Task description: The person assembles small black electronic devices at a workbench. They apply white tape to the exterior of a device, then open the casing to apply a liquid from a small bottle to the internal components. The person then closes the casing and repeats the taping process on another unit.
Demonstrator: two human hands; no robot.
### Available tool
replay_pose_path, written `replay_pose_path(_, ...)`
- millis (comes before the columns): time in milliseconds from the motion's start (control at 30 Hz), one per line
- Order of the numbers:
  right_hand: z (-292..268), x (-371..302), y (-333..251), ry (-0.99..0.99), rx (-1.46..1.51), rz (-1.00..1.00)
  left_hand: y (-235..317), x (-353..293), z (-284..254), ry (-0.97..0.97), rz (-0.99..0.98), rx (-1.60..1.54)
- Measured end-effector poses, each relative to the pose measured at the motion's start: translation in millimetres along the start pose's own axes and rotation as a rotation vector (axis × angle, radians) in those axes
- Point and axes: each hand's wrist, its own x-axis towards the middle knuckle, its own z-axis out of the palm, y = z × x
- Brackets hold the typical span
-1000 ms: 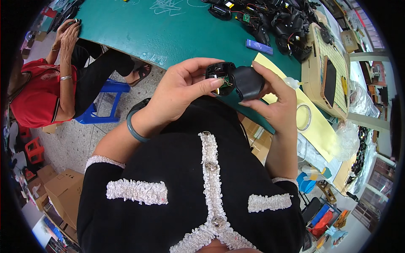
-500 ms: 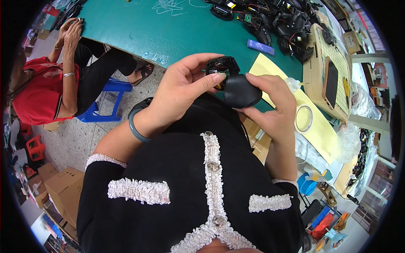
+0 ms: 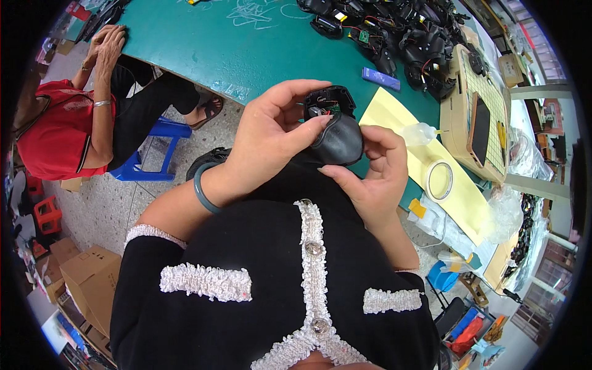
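A small black electronic device (image 3: 340, 139) is held up in front of my chest. Its upper end is an open plastic housing that shows a bit of green circuit board and thin wires; the lower end is smooth, rounded and leather-like. My left hand (image 3: 266, 134) is closed on its left side, the thumb pressed near the opening and the fingers behind. At the lower right, my right hand (image 3: 383, 174) curls around the rounded end, fingertips at its side and thumb below. The right hand's exact contact is partly hidden.
Similar black parts with wires (image 3: 407, 46) are heaped on the green table (image 3: 216, 52). To the right are yellow paper (image 3: 387, 111), a tape roll (image 3: 439, 180), a squeeze bottle (image 3: 419, 134) and a blue box (image 3: 380, 78). A person in red (image 3: 65, 135) sits at left.
The rounded end has moved left and closer in line with the open housing, now tilted. My right hand has shifted left and slightly down with it.
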Motion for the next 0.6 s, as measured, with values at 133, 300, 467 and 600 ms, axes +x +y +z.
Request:
replay_pose_path(133,-2,7,-9,-0.023,-0.336,-0.119,-2,0,-3,-0.027,0.004,0.011)
replay_pose_path(300,-7,5,-9,0.053,-0.298,-0.077,-3,-1,-7,-0.174,-0.050,-0.127)
replay_pose_path(467,-13,2,-8,0.061,-0.162,-0.067,-5,1,-10,-0.305,-0.027,-0.210)
replay_pose_path(600,-14,-3,-7,0.022,-0.052,-0.018,-7,6,-15,-0.383,-0.076,-0.260)
